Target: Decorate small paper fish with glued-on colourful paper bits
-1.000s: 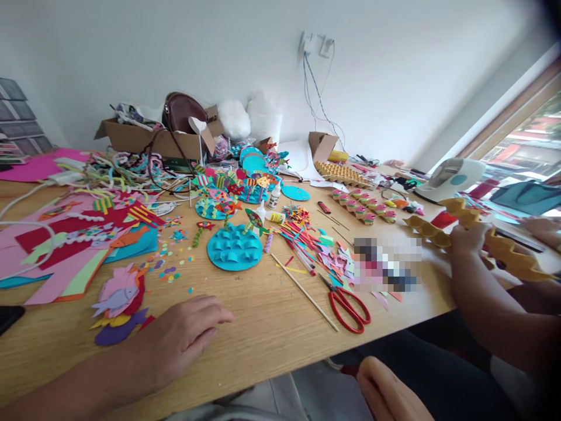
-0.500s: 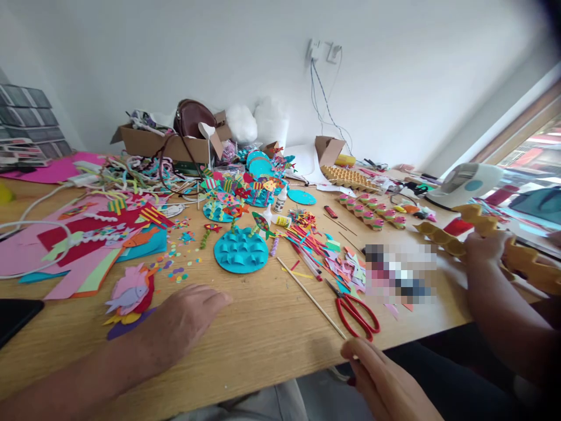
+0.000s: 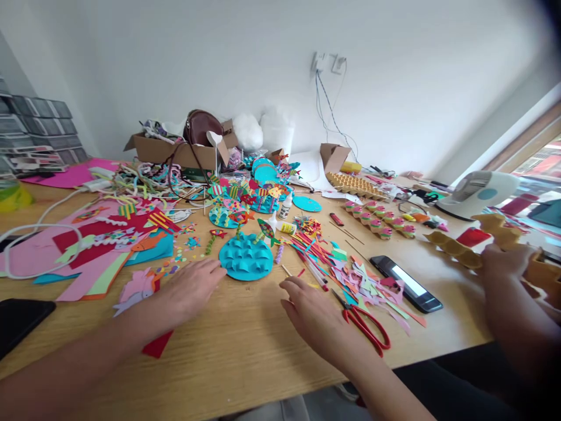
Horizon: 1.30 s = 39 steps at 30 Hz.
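Observation:
A blue paper disc (image 3: 246,264) with curled wave strips lies on the table, and a paper fish (image 3: 265,229) stands at its right edge. My left hand (image 3: 190,292) reaches to the disc's left rim, palm down with fingers stretched; its fingertips seem to touch the rim. Low over the table, right of the disc, my right hand (image 3: 313,316) has its fingers extended and apart. A thin wooden stick (image 3: 286,270) shows only its tip beyond those fingers; the hand hides the rest. Red-handled scissors (image 3: 366,327) lie beside my right wrist.
Paper scraps (image 3: 368,283) and a phone (image 3: 407,283) lie to the right. Another person's hand (image 3: 504,263) holds a yellow egg carton piece (image 3: 493,225). Glue bottles (image 3: 286,206) stand behind the disc. Coloured paper sheets (image 3: 100,257) cover the left, with a dark device (image 3: 24,321) nearer.
My right hand has left the stick's near end and moved forward and left over the table. My left hand has moved forward to the disc. The view has shifted slightly.

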{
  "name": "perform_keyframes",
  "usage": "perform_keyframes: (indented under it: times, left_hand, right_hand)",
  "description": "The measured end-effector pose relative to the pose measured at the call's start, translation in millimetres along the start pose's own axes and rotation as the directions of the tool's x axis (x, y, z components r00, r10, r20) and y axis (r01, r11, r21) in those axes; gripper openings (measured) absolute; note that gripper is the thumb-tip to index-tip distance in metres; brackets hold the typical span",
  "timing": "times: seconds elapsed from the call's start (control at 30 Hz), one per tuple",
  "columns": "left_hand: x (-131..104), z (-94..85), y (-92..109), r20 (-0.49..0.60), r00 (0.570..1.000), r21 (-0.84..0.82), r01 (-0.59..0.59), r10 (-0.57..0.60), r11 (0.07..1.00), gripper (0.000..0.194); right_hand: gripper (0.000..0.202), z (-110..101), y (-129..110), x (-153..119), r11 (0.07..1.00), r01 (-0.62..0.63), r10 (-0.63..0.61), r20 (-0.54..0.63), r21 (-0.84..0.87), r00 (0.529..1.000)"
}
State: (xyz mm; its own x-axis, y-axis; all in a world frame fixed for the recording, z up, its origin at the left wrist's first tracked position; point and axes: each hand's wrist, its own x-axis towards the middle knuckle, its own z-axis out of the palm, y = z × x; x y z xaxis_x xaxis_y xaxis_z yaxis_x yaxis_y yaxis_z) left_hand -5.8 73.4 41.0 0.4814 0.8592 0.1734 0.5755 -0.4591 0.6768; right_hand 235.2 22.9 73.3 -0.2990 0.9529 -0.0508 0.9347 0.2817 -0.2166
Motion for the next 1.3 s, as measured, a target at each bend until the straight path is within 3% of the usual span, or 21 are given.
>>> perform_keyframes:
  times: [0.1,0.17,0.33,0.43,0.6,0.87,0.97,1.07,1.17,1.3]
  left_hand:
    - [5,0.3,-3,0.026,0.997,0.195,0.064,-0.07,0.979,0.026]
    - [5,1.3,-6,0.019,0.996,0.206,0.08,-0.086,0.975,0.028]
    - [5,4.4,-16,-0.038,0.999,0.144,0.039,-0.034,0.989,0.028]
    - [6,6.8,-19,-0.011,0.999,0.226,0.04,-0.039,0.973,0.03]
    - [8,11.4,-17,0.143,0.98,0.551,0.036,-0.137,0.834,0.037]
    - [2,-3.4,0,0.174,0.98,0.612,-0.031,-0.096,0.79,0.029]
    - [-6,-8.1,20,0.18,0.983,0.618,-0.083,-0.039,0.782,0.027]
    - [-17,-1.4,38,0.211,0.973,0.574,-0.2,0.092,0.794,0.025]
    - [-26,12.5,50,0.201,0.946,0.501,-0.321,0.253,0.804,0.019]
    - [-29,26.5,54,0.087,0.89,0.405,-0.441,0.447,0.801,0.024]
  right_hand:
    - [0.03,7,2,13,0.998,0.061,-0.06,-0.035,0.031,0.998]
    - [0.033,12,3,21,0.995,0.09,-0.088,-0.051,0.05,0.995]
    - [0.035,17,3,38,0.998,-0.035,0.036,-0.023,0.053,0.999]
    - [0.037,16,0,42,0.994,-0.088,0.087,0.03,0.056,0.996]
    - [0.04,13,-5,43,0.995,-0.09,0.084,0.112,0.043,0.99]
    - [0.043,7,0,23,1.0,0.006,-0.006,0.031,0.006,0.999]
    - [0.039,-3,8,13,0.999,0.033,-0.033,0.036,-0.01,0.999]
    - [0.038,-16,20,15,0.999,0.025,-0.023,0.046,-0.047,0.999]
    - [0.038,-26,38,32,0.993,-0.037,0.04,0.029,-0.114,0.999]
    - [0.034,-33,63,64,0.985,-0.11,0.108,-0.023,-0.133,0.994]
